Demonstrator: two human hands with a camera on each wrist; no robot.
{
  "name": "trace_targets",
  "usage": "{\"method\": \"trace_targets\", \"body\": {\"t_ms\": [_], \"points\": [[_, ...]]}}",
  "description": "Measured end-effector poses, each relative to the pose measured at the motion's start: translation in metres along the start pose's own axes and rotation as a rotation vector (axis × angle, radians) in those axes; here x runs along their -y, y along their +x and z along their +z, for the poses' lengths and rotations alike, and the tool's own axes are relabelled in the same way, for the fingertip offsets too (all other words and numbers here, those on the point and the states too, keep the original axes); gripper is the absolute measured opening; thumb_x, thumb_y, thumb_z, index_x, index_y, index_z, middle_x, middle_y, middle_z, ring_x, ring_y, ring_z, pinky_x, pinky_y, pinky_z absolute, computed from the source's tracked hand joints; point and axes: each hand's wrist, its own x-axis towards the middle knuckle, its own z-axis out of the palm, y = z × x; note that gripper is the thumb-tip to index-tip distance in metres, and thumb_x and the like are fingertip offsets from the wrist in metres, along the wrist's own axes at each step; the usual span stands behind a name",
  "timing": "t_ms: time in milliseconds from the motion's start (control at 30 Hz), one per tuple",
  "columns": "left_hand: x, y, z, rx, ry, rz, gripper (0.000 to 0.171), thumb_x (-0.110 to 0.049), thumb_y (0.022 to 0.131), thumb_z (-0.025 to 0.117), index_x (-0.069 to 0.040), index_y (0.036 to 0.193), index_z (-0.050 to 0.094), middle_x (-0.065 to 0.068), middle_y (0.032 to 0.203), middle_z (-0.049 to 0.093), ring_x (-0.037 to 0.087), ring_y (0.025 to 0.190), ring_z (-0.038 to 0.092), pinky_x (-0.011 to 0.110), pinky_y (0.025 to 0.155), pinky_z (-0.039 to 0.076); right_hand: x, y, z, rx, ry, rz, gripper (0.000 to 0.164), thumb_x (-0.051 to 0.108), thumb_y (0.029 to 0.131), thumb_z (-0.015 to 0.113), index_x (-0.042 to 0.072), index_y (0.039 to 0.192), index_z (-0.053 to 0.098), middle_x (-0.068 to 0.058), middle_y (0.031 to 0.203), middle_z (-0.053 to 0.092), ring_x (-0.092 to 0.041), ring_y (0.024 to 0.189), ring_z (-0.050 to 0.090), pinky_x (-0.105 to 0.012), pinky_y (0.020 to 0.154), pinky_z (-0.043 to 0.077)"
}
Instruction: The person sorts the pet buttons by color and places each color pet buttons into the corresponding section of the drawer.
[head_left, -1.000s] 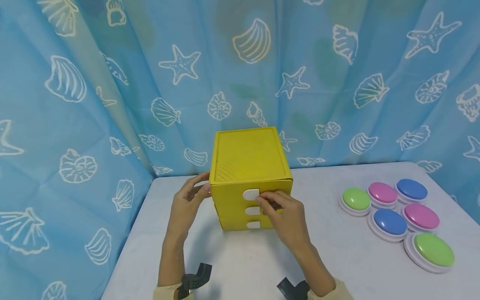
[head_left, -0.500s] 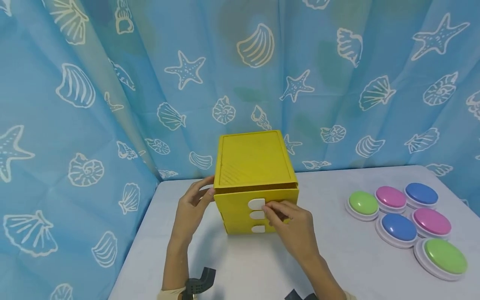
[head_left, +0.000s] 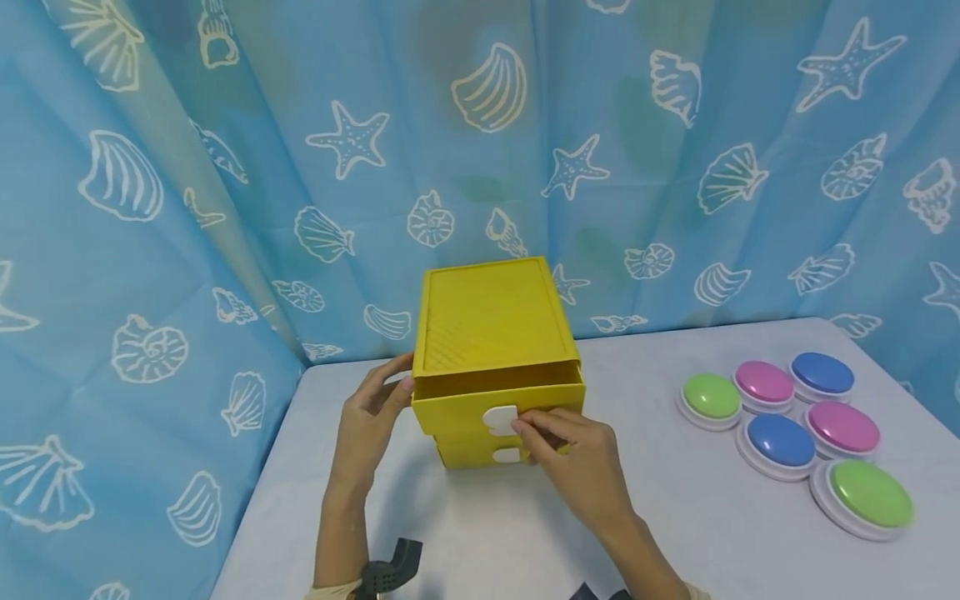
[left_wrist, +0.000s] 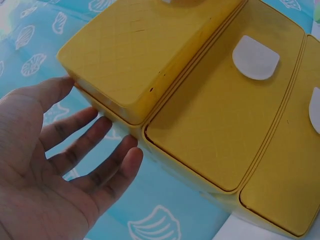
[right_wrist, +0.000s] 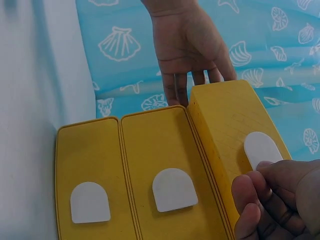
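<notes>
A yellow drawer box (head_left: 491,312) with three stacked drawers stands on the table near the curtain. Its top drawer (head_left: 459,415) is pulled partway out, and a strip of its inside shows below the box's top panel. My right hand (head_left: 573,450) pinches the edge of that drawer's white tab handle (right_wrist: 261,147) between thumb and fingers. The left hand (head_left: 369,417) rests its fingertips along the box's left side, fingers spread and slightly bent, as the left wrist view shows. Middle drawer (left_wrist: 215,120) and bottom drawer (right_wrist: 90,150) are closed, each with its own white tab.
On the right of the white table (head_left: 637,500) sit several round push buttons with white bases, among them a green button (head_left: 711,395), a pink button (head_left: 763,381) and a blue button (head_left: 780,439). A blue shell-patterned curtain (head_left: 480,167) hangs behind and to the left.
The top drawer was closed a second ago and has slid out toward me, its tab drawn along by my right hand. My left hand has stayed against the box's side.
</notes>
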Motion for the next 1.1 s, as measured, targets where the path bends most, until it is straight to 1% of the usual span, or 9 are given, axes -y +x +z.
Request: {"method": "trace_targets", "body": {"t_ms": [133,233,367,600,767,900,1100], "points": [[-0.001,-0.001,0.001,-0.005,-0.003,0.016,0.041,-0.051,0.085,0.057,-0.038,0.123,0.054,-0.017,0.129,0.047,0.013,0.113,0.052,0.044,0.094,0.043,0.001,0.000,-0.001,0.001,0.003,-0.012,0.015,0.027,0.084,0.067,0.015,0.092,0.073,0.007,0.074,0.064,-0.009,0.055,0.061,-0.021,0.048,0.049],[-0.002,-0.001,0.001,-0.009,-0.005,0.021,0.041,-0.051,0.085,0.057,-0.038,0.123,0.054,-0.016,0.129,0.047,0.013,0.113,0.052,0.044,0.095,0.042,0.002,-0.001,-0.001,0.007,-0.005,-0.010,0.015,0.028,0.084,0.067,0.016,0.092,0.073,0.009,0.073,0.064,-0.008,0.055,0.060,-0.021,0.048,0.049],[-0.002,0.000,0.001,-0.003,-0.015,0.022,0.042,-0.050,0.085,0.057,-0.036,0.124,0.054,-0.016,0.130,0.047,0.013,0.113,0.052,0.044,0.095,0.042,0.005,-0.003,-0.004,0.016,-0.024,-0.004,0.014,0.029,0.084,0.067,0.019,0.091,0.073,0.011,0.069,0.061,-0.006,0.056,0.057,-0.021,0.049,0.048],[-0.003,-0.001,0.001,-0.002,-0.014,0.008,0.042,-0.050,0.085,0.057,-0.038,0.124,0.053,-0.016,0.130,0.047,0.013,0.114,0.051,0.045,0.097,0.040,0.006,-0.005,-0.005,0.032,-0.040,-0.008,0.014,0.029,0.083,0.067,0.018,0.090,0.073,0.009,0.066,0.061,-0.004,0.055,0.055,-0.021,0.048,0.047],[-0.003,-0.002,0.002,-0.006,-0.007,-0.002,0.042,-0.051,0.085,0.057,-0.038,0.124,0.053,-0.017,0.129,0.047,0.011,0.113,0.051,0.045,0.098,0.039,0.008,-0.007,-0.008,0.051,-0.013,0.005,0.011,0.025,0.083,0.069,0.017,0.089,0.074,0.008,0.067,0.063,-0.004,0.053,0.057,-0.024,0.046,0.048],[-0.003,-0.002,0.002,-0.004,-0.016,0.016,0.041,-0.050,0.085,0.057,-0.038,0.125,0.053,-0.016,0.129,0.047,0.012,0.113,0.051,0.045,0.098,0.039,0.010,-0.008,-0.010,0.067,-0.007,0.024,0.012,0.026,0.083,0.068,0.018,0.091,0.073,0.009,0.069,0.064,-0.004,0.054,0.059,-0.026,0.047,0.049],[-0.003,-0.002,0.002,0.002,-0.034,0.021,0.041,-0.048,0.086,0.057,-0.036,0.125,0.054,-0.015,0.129,0.047,0.012,0.114,0.051,0.046,0.099,0.038,0.013,-0.009,-0.010,0.057,-0.019,0.023,0.009,0.024,0.082,0.069,0.019,0.090,0.073,0.010,0.069,0.064,-0.003,0.055,0.058,-0.023,0.049,0.049]]}}
